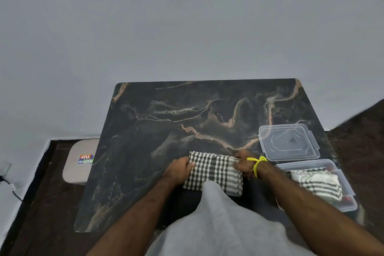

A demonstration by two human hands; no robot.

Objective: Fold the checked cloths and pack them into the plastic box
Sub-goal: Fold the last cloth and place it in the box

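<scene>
A folded black-and-white checked cloth lies near the front edge of the dark marble table. My left hand grips its left edge, fingers curled over the fabric. At the cloth's far right corner my right hand, with a yellow thread round the wrist, pinches the fabric. To the right stands the clear plastic box with another folded checked cloth inside. My grey shirt hides the near edge of the cloth on the table.
The box's clear lid lies flat on the table just behind the box. A pale stool with a coloured label stands on the dark floor left of the table. A grey wall runs behind, and a cable trails at far left.
</scene>
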